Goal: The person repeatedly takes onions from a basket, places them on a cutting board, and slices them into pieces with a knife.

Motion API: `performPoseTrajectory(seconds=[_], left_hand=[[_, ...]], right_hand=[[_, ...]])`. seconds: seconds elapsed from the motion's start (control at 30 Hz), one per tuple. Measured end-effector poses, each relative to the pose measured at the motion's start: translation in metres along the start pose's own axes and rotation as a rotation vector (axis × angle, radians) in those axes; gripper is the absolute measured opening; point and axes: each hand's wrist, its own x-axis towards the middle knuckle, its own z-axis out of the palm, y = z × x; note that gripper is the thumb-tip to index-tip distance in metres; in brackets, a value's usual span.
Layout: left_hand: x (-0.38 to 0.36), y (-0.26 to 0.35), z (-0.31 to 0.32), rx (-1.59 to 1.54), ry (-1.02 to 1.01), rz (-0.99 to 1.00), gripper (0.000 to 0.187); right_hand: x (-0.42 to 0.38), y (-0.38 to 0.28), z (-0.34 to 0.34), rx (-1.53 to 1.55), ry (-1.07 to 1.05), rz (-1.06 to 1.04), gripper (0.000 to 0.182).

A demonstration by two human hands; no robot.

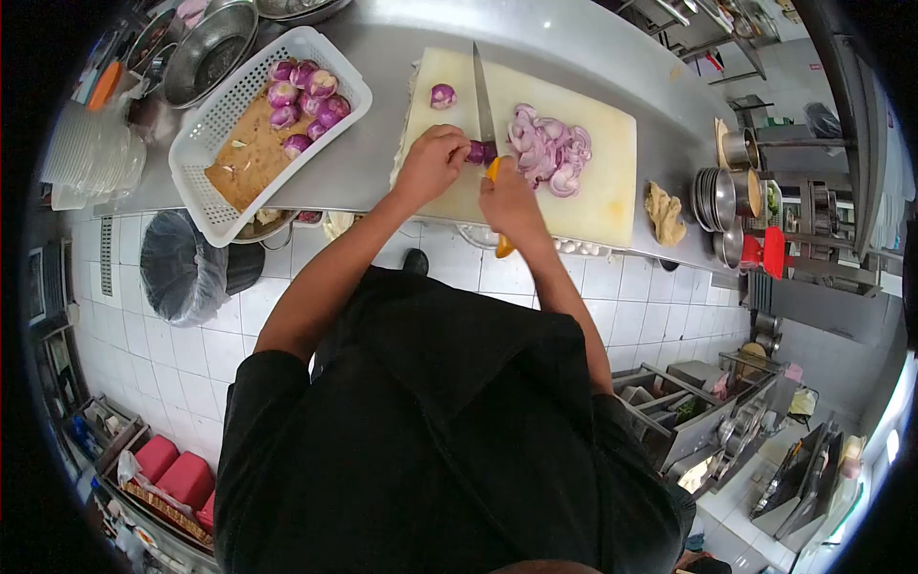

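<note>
On a pale cutting board (602,215), my left hand (433,165) is closed on a purple onion (481,152), its fingertips at the onion's left side. My right hand (513,203) grips the yellow handle of a knife (483,100), whose long blade points away from me and lies against the onion's right part. Right of the blade is a pile of sliced onion (550,150). Another whole onion (443,96) rests near the board's upper left.
A white perforated basket (340,72) with several purple onions stands left of the board. Metal bowls (208,53) are at the back left. A crumpled cloth (664,212) and stacked pans (710,199) lie to the right. Below the counter's left part is a lined bin (182,268).
</note>
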Motion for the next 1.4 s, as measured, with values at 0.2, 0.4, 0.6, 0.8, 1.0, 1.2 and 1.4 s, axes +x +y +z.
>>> performPoseTrajectory(seconds=[0.2,0.4,0.6,0.8,1.0,1.2,1.4], left_hand=[[-0.003,0.0,0.001,0.013,0.003,0.027,0.008],[-0.005,-0.002,0.001,0.006,-0.011,-0.009,0.007],[-0.005,0.003,-0.002,0.004,-0.028,-0.019,0.008],[0.0,0.001,0.001,0.009,0.012,0.014,0.009],[-0.003,-0.002,0.0,0.04,-0.023,0.024,0.012],[0.0,0.002,-0.002,0.022,-0.012,0.027,0.008],[0.003,-0.003,0.0,0.046,0.005,0.044,0.011]], right_hand=[[0.0,0.01,0.019,-0.131,0.102,-0.091,0.03],[-0.005,-0.004,-0.002,-0.012,-0.006,-0.007,0.029],[-0.014,-0.034,-0.043,0.169,-0.178,0.155,0.031],[0.012,0.025,0.017,-0.11,0.082,-0.139,0.032],[0.002,0.012,0.004,-0.058,0.014,-0.14,0.032],[-0.016,-0.047,-0.049,0.14,-0.241,0.201,0.053],[0.005,-0.009,0.004,-0.048,-0.021,-0.005,0.043]])
